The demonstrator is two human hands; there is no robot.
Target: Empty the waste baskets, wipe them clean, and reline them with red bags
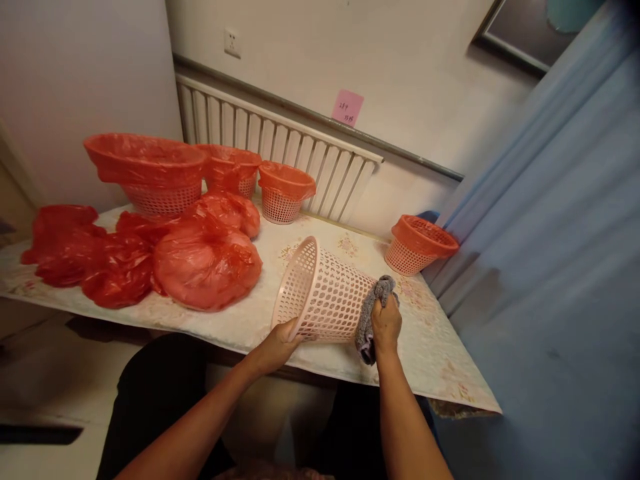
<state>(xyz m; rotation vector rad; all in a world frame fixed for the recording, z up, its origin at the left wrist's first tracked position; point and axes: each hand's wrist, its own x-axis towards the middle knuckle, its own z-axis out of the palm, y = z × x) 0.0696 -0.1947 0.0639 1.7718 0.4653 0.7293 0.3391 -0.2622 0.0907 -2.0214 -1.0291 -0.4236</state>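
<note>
A pale pink perforated wastebasket (337,293) lies tipped on its side above the table, its mouth facing left. My left hand (276,345) grips its rim from below, fingers partly hidden behind the wall. Bunched in my right hand (387,323) is a grey cloth (369,320), pressed against the basket's base at the right; the fingers are closed round it.
Red plastic bags (207,263) are heaped at the left of the flower-patterned tabletop (430,353). Behind them stand a large bag-lined basket (160,193) and two smaller ones. Another lined basket (417,247) is beside the blue curtain (545,280). A radiator (280,137) runs along the wall.
</note>
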